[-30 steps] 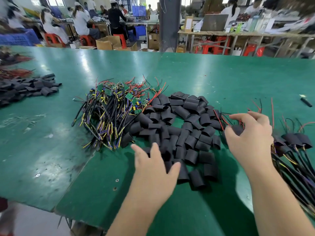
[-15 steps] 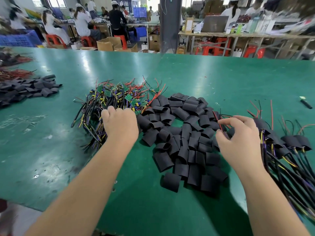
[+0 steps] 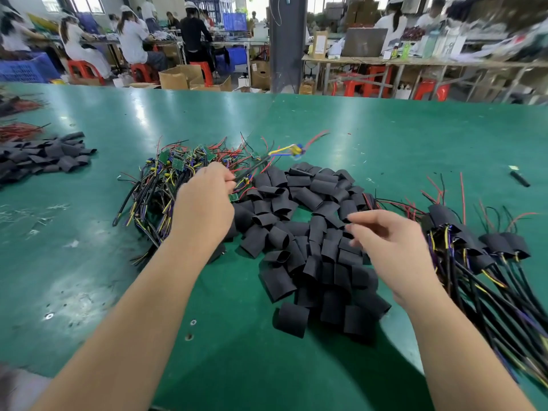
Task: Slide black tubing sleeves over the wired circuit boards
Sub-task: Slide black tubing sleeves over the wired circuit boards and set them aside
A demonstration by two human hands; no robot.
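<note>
Over the green worktop [image 3: 385, 129], the left hand [image 3: 204, 203] has its grip pinched on a multicoloured wired circuit board [image 3: 292, 149]. The right hand [image 3: 391, 247], blurred, has its grip loosely open and empty above the black tubing sleeves [image 3: 311, 232].

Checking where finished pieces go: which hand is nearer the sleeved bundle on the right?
Right. The right hand hovers left of the sleeved bundle; the left hand is beyond the loose sleeves, pinching a wired board.

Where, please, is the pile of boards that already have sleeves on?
In the head view, the sleeved boards lie on the right of the green table, just past the right hand, beside the loose sleeve heap.
</note>
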